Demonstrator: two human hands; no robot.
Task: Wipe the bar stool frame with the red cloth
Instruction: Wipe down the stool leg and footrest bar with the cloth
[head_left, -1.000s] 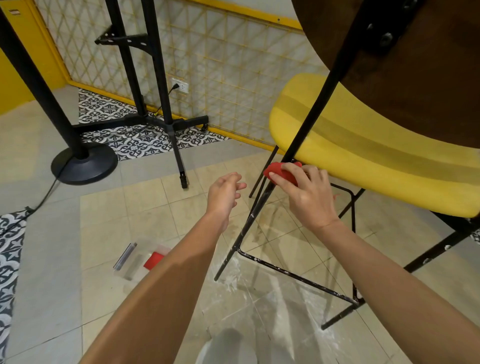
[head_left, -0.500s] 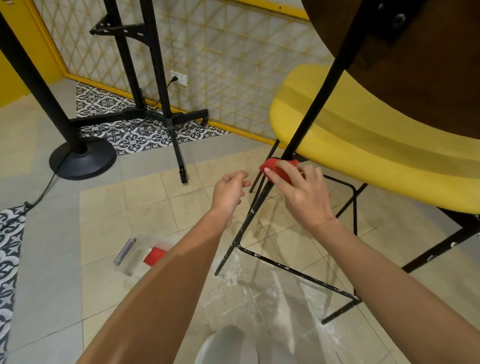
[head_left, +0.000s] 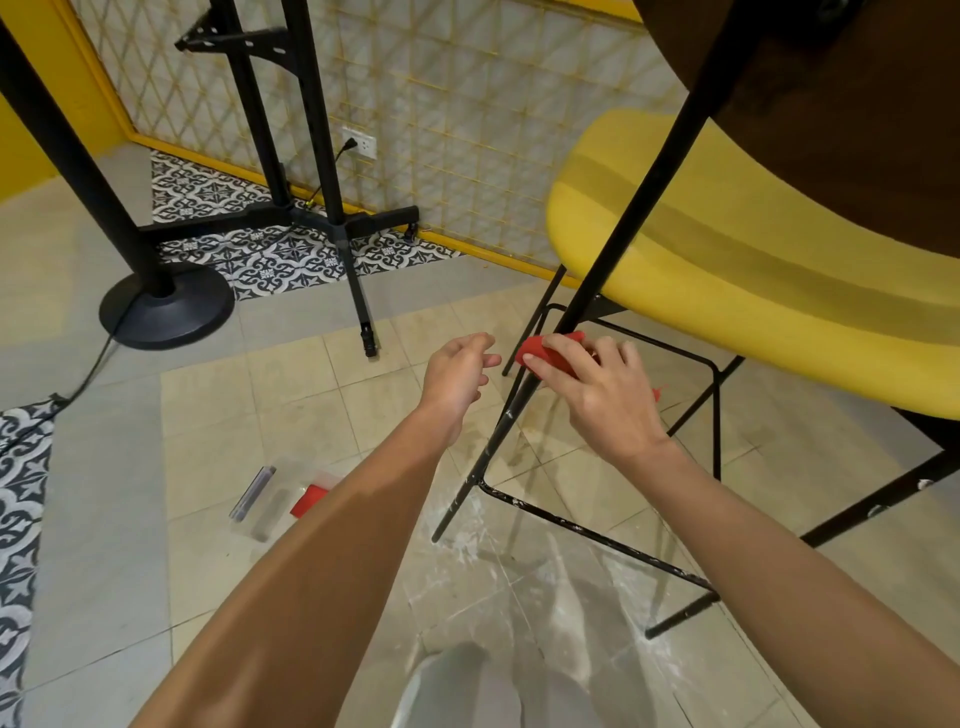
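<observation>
The bar stool has a black metal frame whose front leg (head_left: 613, 270) slants down from the brown seat (head_left: 852, 104) at the top right to the floor. My right hand (head_left: 597, 395) presses the red cloth (head_left: 543, 353) around this leg, about halfway along it. White dust speckles the leg below the cloth and the footrest bar (head_left: 592, 530). My left hand (head_left: 457, 374) hovers just left of the leg, fingers loosely curled, holding nothing.
A yellow chair (head_left: 727, 270) stands behind the stool. A black stand (head_left: 322, 218) and a round pole base (head_left: 166, 306) with a cable sit at the back left. A clear plastic case (head_left: 280, 493) lies on the tiles. White dust covers the floor under the stool.
My right hand and the cloth stay at about the same spot on the leg. My left hand has stayed beside the leg, its fingers a little more curled.
</observation>
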